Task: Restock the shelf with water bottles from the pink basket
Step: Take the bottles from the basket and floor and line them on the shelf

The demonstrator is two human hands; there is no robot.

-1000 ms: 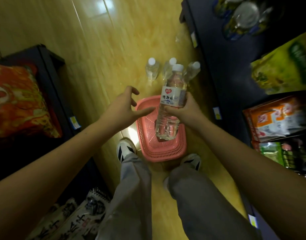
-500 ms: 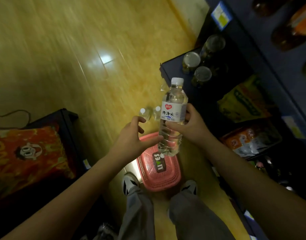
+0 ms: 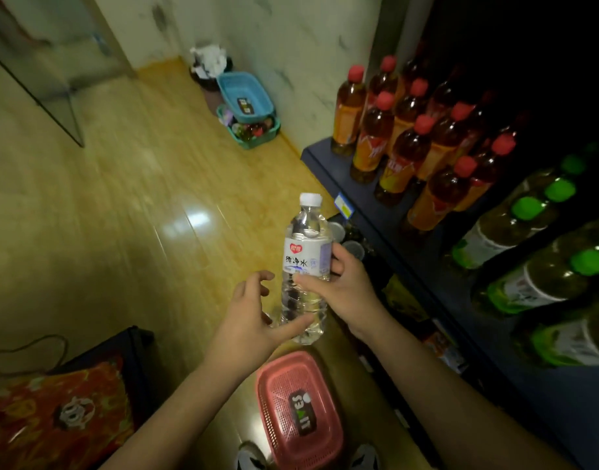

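The dark blue shelf (image 3: 328, 164) on my right carries red-capped and green-capped drink bottles. On the wooden floor below me sits the pink perforated plastic basket (image 3: 277, 385). My right hand (image 3: 339, 290) grips 1 clear white-capped water bottle (image 3: 305, 266) upright above it. My left hand (image 3: 247, 320), fingers loosely spread, touches its base with the thumb.

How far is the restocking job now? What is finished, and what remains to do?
Done: the pink basket on the floor shows no bottles, only a dark label. In hand: the right hand grips one water bottle upright, while the left hand touches its lower part with the thumb. Left: this bottle must still go on the shelf.
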